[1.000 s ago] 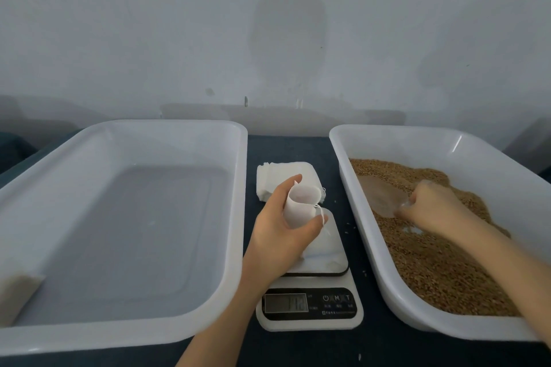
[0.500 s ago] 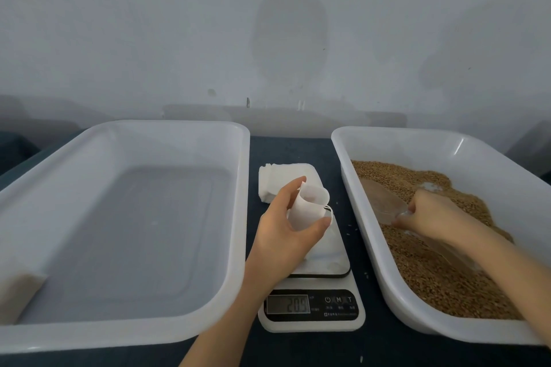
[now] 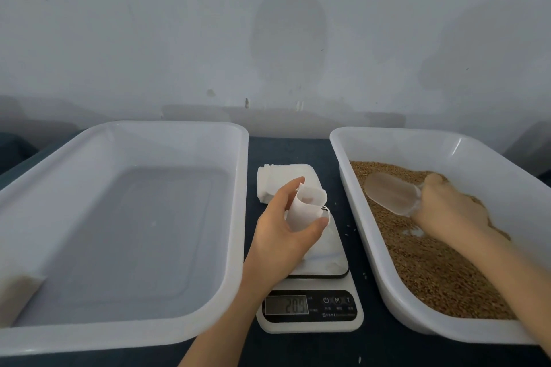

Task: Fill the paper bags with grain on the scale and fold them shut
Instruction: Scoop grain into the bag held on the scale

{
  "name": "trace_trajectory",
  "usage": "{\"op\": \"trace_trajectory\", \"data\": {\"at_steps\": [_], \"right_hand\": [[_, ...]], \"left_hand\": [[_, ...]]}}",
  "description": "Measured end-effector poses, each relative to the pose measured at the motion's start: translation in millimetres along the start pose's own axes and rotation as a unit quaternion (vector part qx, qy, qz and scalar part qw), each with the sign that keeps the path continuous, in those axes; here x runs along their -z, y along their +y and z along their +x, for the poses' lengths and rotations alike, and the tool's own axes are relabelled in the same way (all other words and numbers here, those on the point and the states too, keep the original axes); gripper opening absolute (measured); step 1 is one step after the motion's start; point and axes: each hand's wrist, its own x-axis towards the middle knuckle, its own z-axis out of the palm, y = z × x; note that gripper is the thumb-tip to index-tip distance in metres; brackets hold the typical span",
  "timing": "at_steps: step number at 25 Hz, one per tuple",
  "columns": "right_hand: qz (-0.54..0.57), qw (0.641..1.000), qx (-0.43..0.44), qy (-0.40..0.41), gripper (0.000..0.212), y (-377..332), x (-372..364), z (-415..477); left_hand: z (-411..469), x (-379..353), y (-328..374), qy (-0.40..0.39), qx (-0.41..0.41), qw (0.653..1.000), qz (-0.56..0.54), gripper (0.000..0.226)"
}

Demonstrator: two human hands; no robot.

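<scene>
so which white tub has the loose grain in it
The right tub, where the right hand grips the scoop; the left tub holds just one bag.

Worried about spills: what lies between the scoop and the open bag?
In the head view, the grain tub's white wall and a strip of dark table with a few stray grains lie between the scoop and the bag.

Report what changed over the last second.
The right hand, gripping the clear scoop, slid it slightly rightward through the grain; whether it is loaded is unclear. The scale display, unreadable a second ago, now shows 209. Nothing was taken or released. Unchanged: the left hand holds the paper bag open over the scale, and the spare bags, the left tray and the grain tray sit as before.
</scene>
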Motion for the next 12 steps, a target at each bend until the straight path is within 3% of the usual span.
{"op": "trace_trajectory", "data": {"at_steps": [5,7,9,12], "right_hand": [[-0.016,0.999,0.011,-0.041,0.032,-0.2,-2.8,-0.1],[-0.006,0.998,0.036,-0.051,0.023,-1.1,-7.9,0.3],[0.019,0.996,0.061,-0.067,0.016,-3.0,-12.1,1.5],[0.084,0.99,0.061,-0.097,0.023,-4.5,-11.4,1.9]], "left_hand": [[-1.0,0.2,0.7,0.003,0.001,1.0,-0.001,0.062],[-1.0,0.3,0.7,0.004,0.003,1.0,-0.002,0.062],[-1.1,0.5,0.5,0.005,0.003,1.0,-0.003,0.062],[-1.3,0.9,0.7,0.007,0.004,1.0,-0.007,0.061]]}}
